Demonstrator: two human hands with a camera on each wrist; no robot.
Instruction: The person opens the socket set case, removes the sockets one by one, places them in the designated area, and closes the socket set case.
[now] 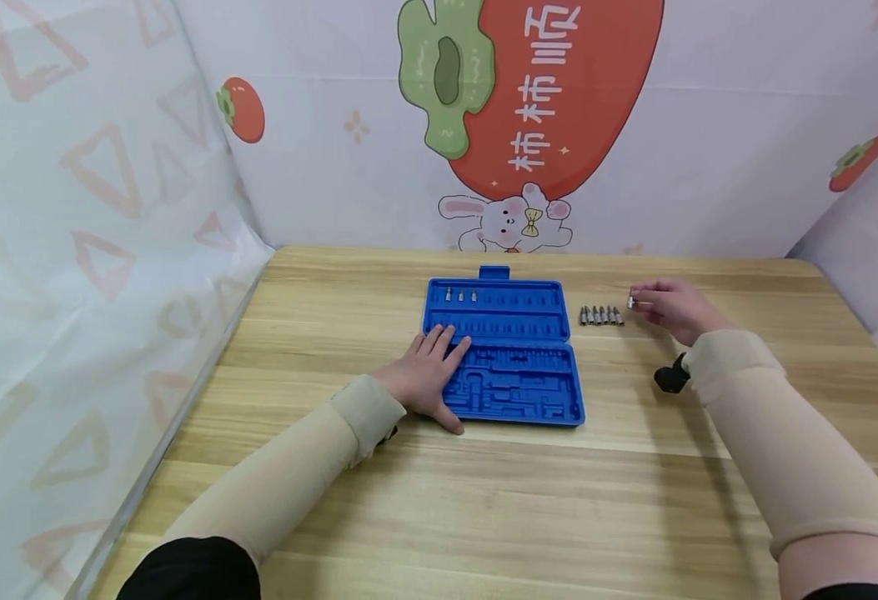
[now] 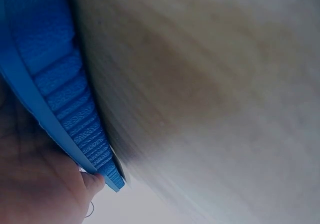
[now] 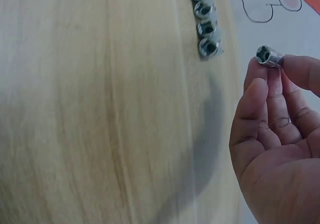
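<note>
A blue plastic socket case [image 1: 517, 421] lies unfolded on the table, with molded slots in both halves. My left hand [image 1: 423, 377] rests over its left edge, fingers spread; the left wrist view shows the ribbed side of the case [image 2: 65, 89] beside that hand [image 2: 45, 189]. Between thumb and fingertips, my right hand [image 1: 673, 308] pinches a small silver socket [image 3: 269, 57], its hollow end showing in the right wrist view. Left of this hand stands a row of several metal sockets [image 1: 601, 316]. Three small sockets [image 1: 462, 296] sit in the upper half of the case.
The wooden table [image 1: 499, 508] reaches back to a white printed cloth [image 1: 333, 183] hanging behind it. Another patterned cloth [image 1: 108, 208] borders the left side. A black wrist device [image 1: 671, 377] hangs below the right sleeve.
</note>
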